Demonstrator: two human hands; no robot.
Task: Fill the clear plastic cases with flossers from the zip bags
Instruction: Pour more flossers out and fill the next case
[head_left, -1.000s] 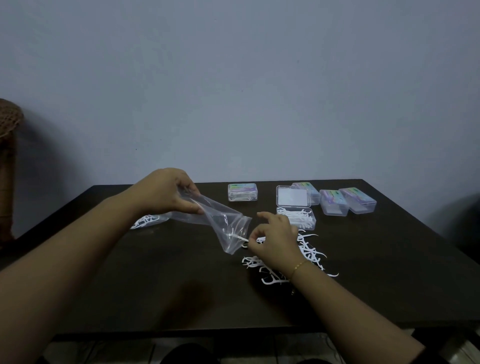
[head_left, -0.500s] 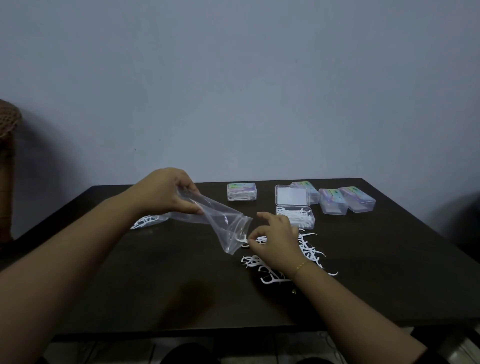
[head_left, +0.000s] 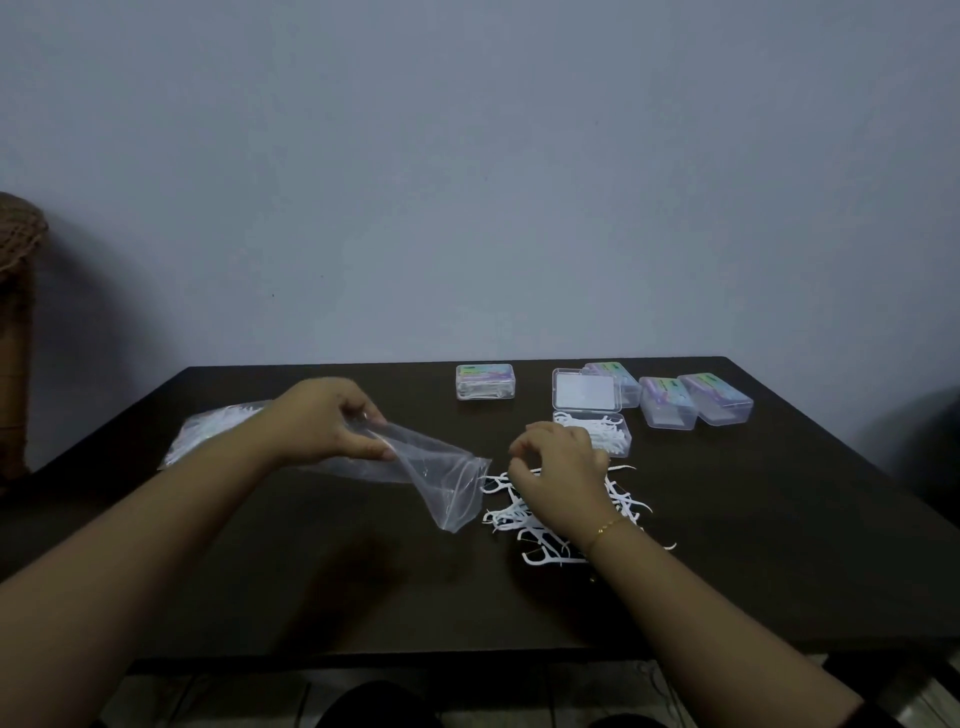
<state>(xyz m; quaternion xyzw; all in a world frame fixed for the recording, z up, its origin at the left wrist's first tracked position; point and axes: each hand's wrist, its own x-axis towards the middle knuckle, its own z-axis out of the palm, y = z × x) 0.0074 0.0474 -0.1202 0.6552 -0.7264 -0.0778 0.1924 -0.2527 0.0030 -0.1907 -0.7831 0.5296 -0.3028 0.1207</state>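
left hand (head_left: 327, 421) grip pinching zip bag (head_left: 441, 478); right hand (head_left: 561, 475) fingers curled over loose flossers (head_left: 524, 519), grip unclear.

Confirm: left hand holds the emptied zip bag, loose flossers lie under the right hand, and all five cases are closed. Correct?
Not quite. The head view shows one case open, lid up, flossers inside; four are closed. The left hand does hold the bag, and loose flossers lie under the right hand.

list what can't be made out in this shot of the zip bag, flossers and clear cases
- Head view: the right hand covers part of the white flosser pile; whether it pinches one is unclear.
- Labels on the closed clear plastic cases: too small, blurred.
- The left hand and forearm hide part of the second zip bag.
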